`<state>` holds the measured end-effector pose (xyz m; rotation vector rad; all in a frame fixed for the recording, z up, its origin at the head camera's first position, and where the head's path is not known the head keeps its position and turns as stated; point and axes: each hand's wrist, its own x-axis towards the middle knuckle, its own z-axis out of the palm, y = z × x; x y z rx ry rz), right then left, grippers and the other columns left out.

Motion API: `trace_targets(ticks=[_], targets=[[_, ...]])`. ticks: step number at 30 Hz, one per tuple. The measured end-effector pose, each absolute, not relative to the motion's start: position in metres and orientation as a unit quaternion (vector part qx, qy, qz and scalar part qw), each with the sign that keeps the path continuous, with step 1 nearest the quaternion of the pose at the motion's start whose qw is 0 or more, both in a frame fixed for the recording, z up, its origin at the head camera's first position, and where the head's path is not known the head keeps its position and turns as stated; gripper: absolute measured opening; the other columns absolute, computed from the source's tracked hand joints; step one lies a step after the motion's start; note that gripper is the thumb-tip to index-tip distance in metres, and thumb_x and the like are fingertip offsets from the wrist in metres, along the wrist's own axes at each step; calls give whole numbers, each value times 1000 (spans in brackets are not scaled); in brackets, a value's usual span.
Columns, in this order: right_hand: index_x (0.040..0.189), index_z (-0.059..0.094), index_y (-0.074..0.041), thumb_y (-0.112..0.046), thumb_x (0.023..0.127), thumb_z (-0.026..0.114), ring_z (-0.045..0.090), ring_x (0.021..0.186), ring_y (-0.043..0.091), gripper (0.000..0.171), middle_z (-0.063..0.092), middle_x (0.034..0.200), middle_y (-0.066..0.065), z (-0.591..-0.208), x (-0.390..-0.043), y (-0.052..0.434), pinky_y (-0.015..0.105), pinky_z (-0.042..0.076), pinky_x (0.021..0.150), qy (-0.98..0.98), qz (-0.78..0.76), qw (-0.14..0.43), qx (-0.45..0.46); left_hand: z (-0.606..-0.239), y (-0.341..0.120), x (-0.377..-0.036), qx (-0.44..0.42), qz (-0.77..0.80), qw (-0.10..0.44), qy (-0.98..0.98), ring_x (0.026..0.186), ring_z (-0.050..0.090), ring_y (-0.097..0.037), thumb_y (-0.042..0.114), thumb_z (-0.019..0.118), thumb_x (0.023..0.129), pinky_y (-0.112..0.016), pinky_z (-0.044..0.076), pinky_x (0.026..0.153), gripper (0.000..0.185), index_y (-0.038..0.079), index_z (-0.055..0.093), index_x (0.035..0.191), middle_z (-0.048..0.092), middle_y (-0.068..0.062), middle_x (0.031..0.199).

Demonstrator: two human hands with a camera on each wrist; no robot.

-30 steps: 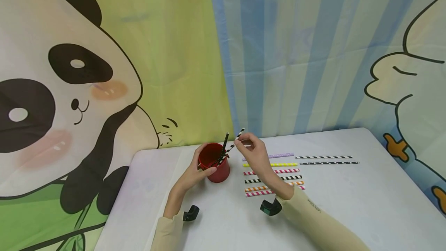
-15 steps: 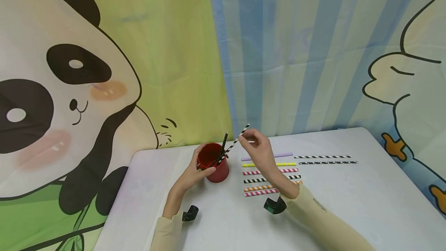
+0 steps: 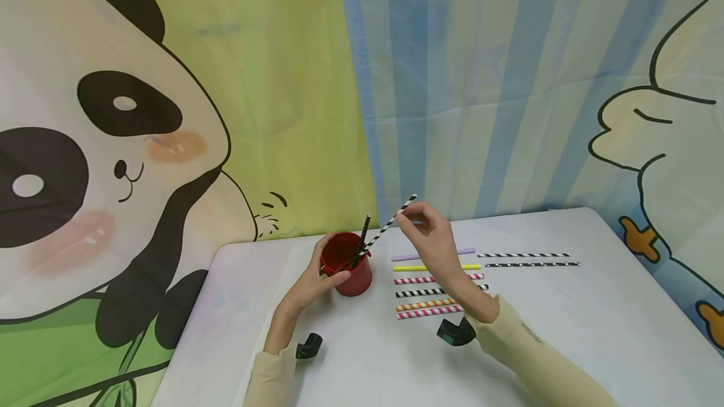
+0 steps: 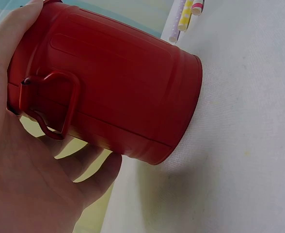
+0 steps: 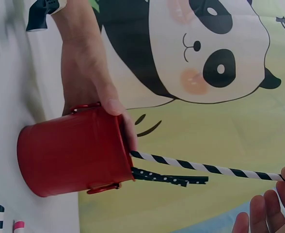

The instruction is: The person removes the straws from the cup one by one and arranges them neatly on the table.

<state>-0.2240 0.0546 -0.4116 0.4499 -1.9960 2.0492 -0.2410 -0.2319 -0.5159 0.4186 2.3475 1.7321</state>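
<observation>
Hands grasp a red bucket [image 3: 353,269] and striped straw [image 3: 390,223] on a white table [image 3: 565,331] before cartoon curtains [image 3: 170,112].

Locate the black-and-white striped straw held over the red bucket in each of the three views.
Head: striped straw slants at centre, from the right hand into the red bucket.
Left wrist: not in view; only the bucket shows.
Right wrist: it crosses the lower right, leaving the bucket's mouth.
Shared landmark: the red bucket.
</observation>
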Motion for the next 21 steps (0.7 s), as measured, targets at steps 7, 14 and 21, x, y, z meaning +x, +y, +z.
trace_targets(ticks=[7,14,21], targets=[[109,64,-4,-19,98,67,64,103,19,19,63,108,7,-405,-217,65,24,53,91,-680,704,129,159,-517,-233,-241,147,586,90,792,146,29,-26,24,74,90,-63,33,115,87,42,20,155,34,2,155],[112,64,-2,-12,98,64,63,104,21,17,62,113,11,-407,-215,70,23,53,91,-677,703,139,170,-517,-233,-240,147,584,90,793,146,30,-26,26,74,90,-63,34,114,86,43,20,154,35,3,154],[112,64,-2,-14,98,66,63,103,17,19,63,110,6,-412,-216,75,23,52,91,-695,686,139,167,-517,-232,-240,145,585,92,793,147,27,-28,21,73,90,-65,32,115,89,38,16,157,32,-1,156]])
